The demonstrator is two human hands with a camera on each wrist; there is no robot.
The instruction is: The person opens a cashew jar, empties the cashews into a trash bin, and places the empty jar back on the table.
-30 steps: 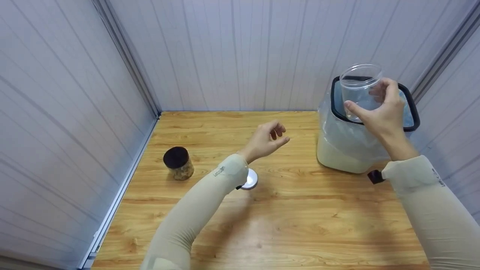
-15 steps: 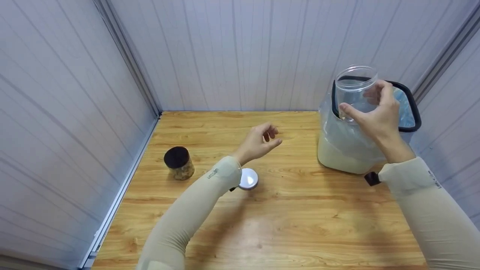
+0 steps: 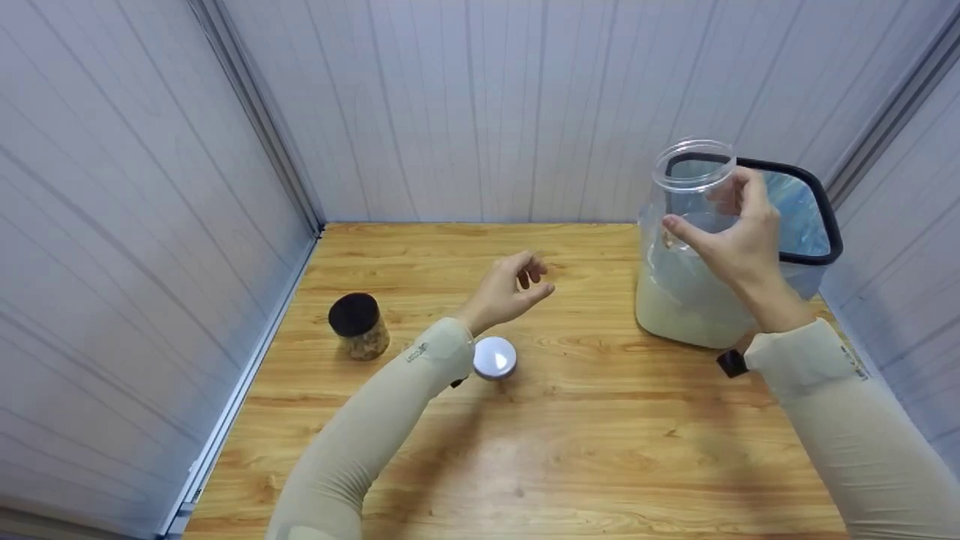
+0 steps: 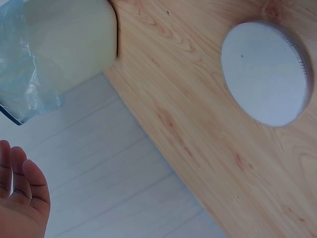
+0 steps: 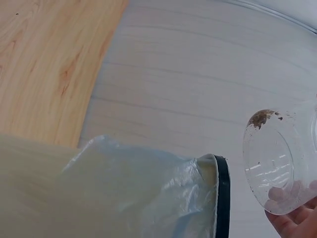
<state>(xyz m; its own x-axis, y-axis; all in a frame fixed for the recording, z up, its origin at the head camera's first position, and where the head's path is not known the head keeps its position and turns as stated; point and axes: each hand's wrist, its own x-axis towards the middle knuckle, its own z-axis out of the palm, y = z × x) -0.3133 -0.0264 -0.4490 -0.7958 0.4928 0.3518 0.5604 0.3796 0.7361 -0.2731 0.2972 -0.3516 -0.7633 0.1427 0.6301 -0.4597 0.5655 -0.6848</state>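
A clear, open-mouthed jar is up in the air at the right, mouth upward, overlapping the near left part of the bin's rim in the head view; the right wrist view shows it apart from the rim. A patch of brown residue clings inside near its base. The right hand has its grip curved round the jar, thumb on the near side and fingers on the far side. Below is a pale bin with a black rim, lined with a bluish plastic bag whose edge folds over the outside.

The left hand hangs above the middle of the tabletop, its grip loosely curled and holding nothing, thumb apart from the fingers. Just on the near side of that hand, a round white lid lies flat. Farther left, a jar with a black lid stands upright, brownish pieces showing through its side. Pale sleeves cover both forearms, and pale panelled walls stand behind and on both sides.
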